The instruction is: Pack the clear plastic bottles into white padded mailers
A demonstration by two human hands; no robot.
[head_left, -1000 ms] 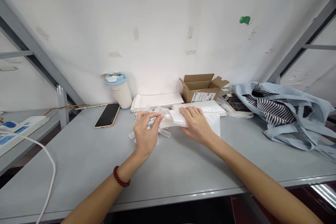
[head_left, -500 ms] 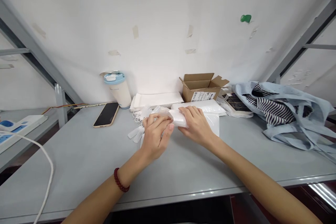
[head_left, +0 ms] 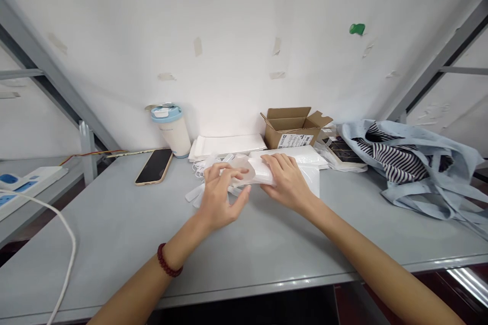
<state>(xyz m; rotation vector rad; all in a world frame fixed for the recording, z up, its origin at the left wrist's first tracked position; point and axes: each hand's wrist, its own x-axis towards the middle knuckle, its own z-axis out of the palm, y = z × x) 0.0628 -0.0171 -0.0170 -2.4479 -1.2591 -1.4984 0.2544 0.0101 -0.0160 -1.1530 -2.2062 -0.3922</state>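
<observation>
My right hand (head_left: 287,180) is closed around a translucent white plastic bag (head_left: 261,173), its thumb beneath and its fingers over the top. The bag's open mouth faces left. My left hand (head_left: 220,197) is at that mouth with fingers and thumb spread apart; its fingertips overlap the bag's edge, and I cannot tell whether they touch it. Behind and below the left hand lie several small white tags with strings (head_left: 195,193), partly hidden by it. Under the right hand, flat white plastic packaging (head_left: 311,179) lies on the grey table (head_left: 244,259).
A stack of white sheets (head_left: 229,145) lies by the wall beside an open cardboard box (head_left: 286,134). Further left are a phone (head_left: 154,166) and a lidded cup (head_left: 174,134). A light blue cloth bag (head_left: 438,162) sits at right, a power strip (head_left: 34,188) at far left.
My left hand has loosened from the plastic bag's end, its fingers spreading and shifting slightly left. The bag's mouth now shows wider. My right hand keeps its hold in nearly the same place.
</observation>
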